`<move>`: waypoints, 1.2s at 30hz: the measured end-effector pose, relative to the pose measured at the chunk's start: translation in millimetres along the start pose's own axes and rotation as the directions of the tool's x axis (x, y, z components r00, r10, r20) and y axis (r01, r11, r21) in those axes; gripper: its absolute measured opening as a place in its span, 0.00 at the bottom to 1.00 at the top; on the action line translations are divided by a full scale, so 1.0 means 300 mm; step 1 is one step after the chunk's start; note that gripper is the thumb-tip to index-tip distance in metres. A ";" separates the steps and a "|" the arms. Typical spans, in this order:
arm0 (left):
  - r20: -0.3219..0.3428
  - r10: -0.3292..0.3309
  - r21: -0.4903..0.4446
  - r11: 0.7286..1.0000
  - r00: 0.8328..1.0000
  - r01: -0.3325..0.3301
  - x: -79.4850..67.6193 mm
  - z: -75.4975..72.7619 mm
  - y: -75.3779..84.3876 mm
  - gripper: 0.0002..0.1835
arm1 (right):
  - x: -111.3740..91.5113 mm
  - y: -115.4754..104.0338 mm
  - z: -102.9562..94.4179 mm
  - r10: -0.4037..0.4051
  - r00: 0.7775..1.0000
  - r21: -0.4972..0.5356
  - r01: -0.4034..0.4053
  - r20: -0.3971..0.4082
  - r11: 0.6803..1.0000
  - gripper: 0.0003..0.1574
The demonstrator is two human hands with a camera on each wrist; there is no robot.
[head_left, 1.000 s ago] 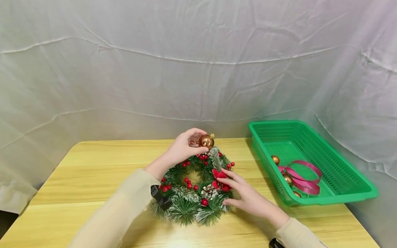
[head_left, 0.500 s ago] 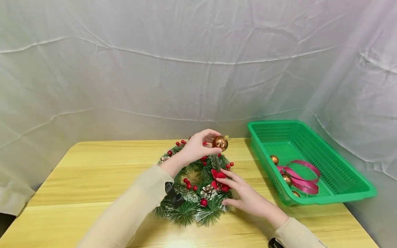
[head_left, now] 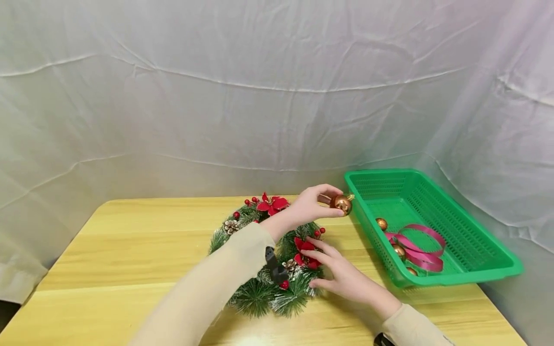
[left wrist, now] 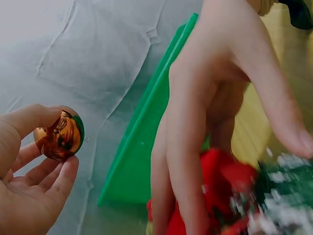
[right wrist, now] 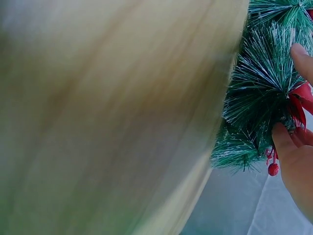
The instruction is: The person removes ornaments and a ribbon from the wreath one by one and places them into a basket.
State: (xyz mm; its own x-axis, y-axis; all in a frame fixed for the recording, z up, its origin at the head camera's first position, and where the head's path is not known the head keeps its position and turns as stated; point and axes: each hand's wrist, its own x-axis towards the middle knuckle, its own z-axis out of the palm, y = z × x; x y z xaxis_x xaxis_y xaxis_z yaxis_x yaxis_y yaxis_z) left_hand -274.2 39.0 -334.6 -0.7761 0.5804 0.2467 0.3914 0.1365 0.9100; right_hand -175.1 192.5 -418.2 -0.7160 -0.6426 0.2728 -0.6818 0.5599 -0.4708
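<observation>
My left hand (head_left: pixel 313 207) pinches a shiny copper Christmas bauble (head_left: pixel 342 205) between thumb and fingers. It is held above the table, between the wreath and the basket's left rim. In the left wrist view the bauble (left wrist: pixel 61 137) shows reflections on its round face. A green Christmas wreath (head_left: pixel 255 299) with frosted tips, pinecones and red berries lies on the table, partly covered by my left forearm. My right hand (head_left: pixel 346 281) rests on its right side, fingers fairly straight and spread over a red poinsettia (head_left: pixel 306 257).
On the right stands a green plastic basket (head_left: pixel 476 280) holding a coiled pink ribbon (head_left: pixel 426 261) and several copper baubles (head_left: pixel 382 223). The wooden table (head_left: pixel 130 259) runs back to a pale cloth backdrop (head_left: pixel 216 120).
My left hand has carried the bauble to the right, from above the wreath's back toward the basket, uncovering a poinsettia at the wreath's back. My right hand has stayed on the wreath.
</observation>
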 end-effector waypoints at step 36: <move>-0.089 -0.198 -0.067 0.979 0.976 0.192 0.106 0.273 0.062 0.23 | 0.012 0.009 0.024 -0.101 0.992 -0.042 0.099 -0.069 0.994 0.32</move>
State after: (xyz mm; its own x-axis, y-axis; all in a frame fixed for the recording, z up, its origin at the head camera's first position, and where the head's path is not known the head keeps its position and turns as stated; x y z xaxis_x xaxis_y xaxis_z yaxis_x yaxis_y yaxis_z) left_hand -251.1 125.7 -337.1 -0.8789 0.4682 0.0907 0.2013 0.1918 0.9606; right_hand -178.4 187.8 -424.4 -0.6517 -0.6585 0.3763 -0.7549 0.5150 -0.4061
